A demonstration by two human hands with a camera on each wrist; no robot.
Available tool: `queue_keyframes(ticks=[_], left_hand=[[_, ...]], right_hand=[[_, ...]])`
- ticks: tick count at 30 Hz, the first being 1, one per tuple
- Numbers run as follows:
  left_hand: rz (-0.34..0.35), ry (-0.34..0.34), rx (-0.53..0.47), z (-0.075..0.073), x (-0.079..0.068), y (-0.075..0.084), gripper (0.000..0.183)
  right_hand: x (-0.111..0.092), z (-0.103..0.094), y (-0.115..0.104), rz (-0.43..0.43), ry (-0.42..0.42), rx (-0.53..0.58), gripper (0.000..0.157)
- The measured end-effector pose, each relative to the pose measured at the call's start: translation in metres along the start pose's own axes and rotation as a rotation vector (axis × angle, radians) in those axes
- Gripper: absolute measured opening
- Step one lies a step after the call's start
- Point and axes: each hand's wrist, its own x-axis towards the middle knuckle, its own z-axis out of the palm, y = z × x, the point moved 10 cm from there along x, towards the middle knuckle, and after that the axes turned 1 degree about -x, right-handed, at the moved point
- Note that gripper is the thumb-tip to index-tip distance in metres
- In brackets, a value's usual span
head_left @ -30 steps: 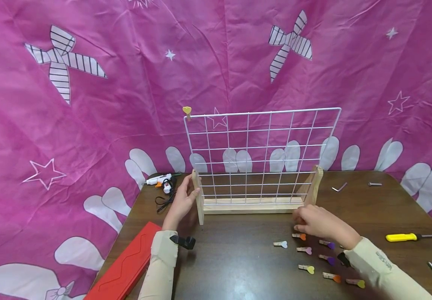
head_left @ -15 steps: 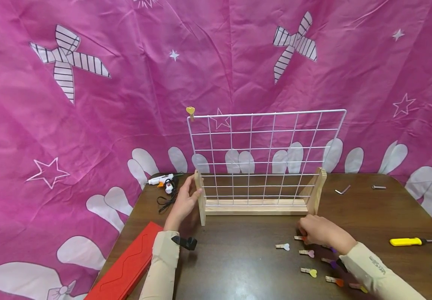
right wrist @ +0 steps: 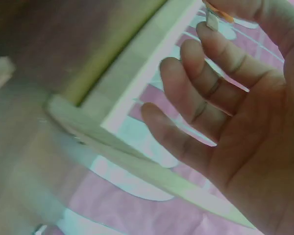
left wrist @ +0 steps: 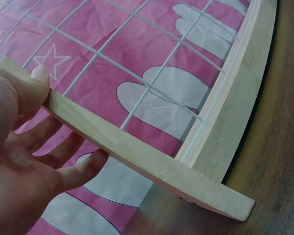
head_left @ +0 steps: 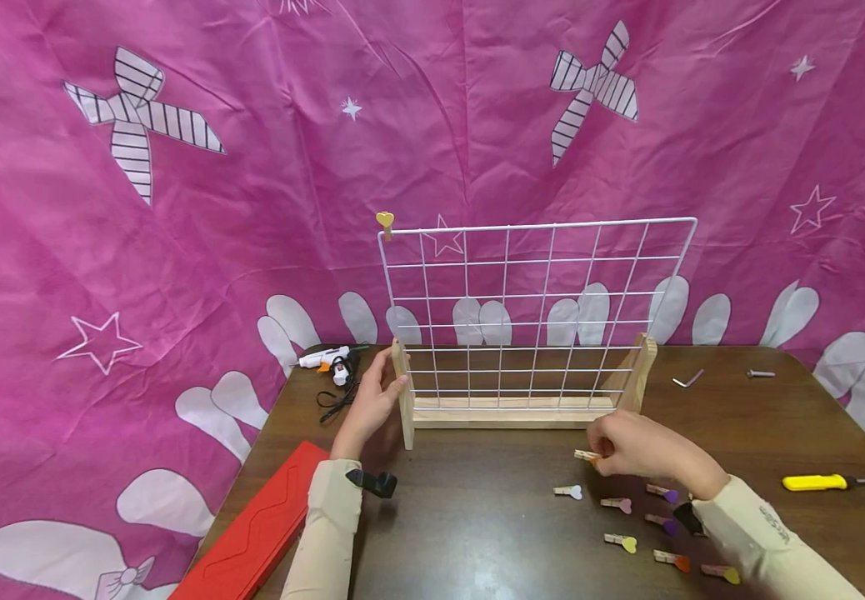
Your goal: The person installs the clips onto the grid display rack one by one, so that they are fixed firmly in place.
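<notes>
My left hand (head_left: 369,405) grips the left wooden side post (left wrist: 137,147) of a stand, thumb on one face and fingers on the other. A white wire grid (head_left: 508,322) rises from the stand's wooden base (head_left: 507,414). One yellow heart clothespin (head_left: 385,223) is clipped at the grid's top left corner. Just in front of the right side post (head_left: 638,375), my right hand (head_left: 642,448) pinches an orange heart clothespin (head_left: 587,456) between thumb and index finger, above the table. The other fingers of that hand are loosely bent in the right wrist view.
Several heart clothespins, among them a white one (head_left: 568,492) and a yellow one (head_left: 621,542), lie before the right hand. A yellow screwdriver (head_left: 815,482), hex key (head_left: 689,379) and bolt (head_left: 761,374) lie right. Left are a glue gun (head_left: 325,358) and red box (head_left: 256,525).
The right hand reached down to the orange heart clothespin, pinched it and lifted it slightly off the table. My left hand stays on the side post.
</notes>
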Motion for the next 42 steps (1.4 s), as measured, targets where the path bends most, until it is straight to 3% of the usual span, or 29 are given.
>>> queue_keyframes(ticks=[6, 13, 18, 24, 30, 37, 42], left_hand=[[0.032, 0.020, 0.007, -0.004, 0.002, -0.019, 0.046], [0.124, 0.030, 0.026, -0.004, 0.002, -0.015, 0.044], [0.065, 0.011, 0.001, -0.003, 0.004, -0.018, 0.047], [-0.009, 0.000, -0.018, -0.003, 0.004, -0.018, 0.053], [-0.002, 0.006, 0.017, -0.002, 0.000, 0.005, 0.050], [0.007, 0.024, 0.015, -0.001, -0.001, 0.009, 0.045], [0.019, 0.025, 0.004, -0.001, -0.002, 0.010, 0.044]], right_hand=[[0.006, -0.037, -0.035, -0.151, 0.147, 0.064, 0.024], [0.011, -0.075, -0.075, -0.267, 0.211, 0.151, 0.020], [0.020, -0.108, -0.103, -0.268, 0.243, 0.044, 0.005], [0.037, -0.157, -0.142, -0.321, 0.361, -0.099, 0.004], [0.060, -0.202, -0.174, -0.416, 0.537, -0.009, 0.011], [0.095, -0.243, -0.193, -0.396, 0.720, 0.124, 0.005], [0.123, -0.261, -0.197, -0.321, 0.760, 0.168, 0.005]])
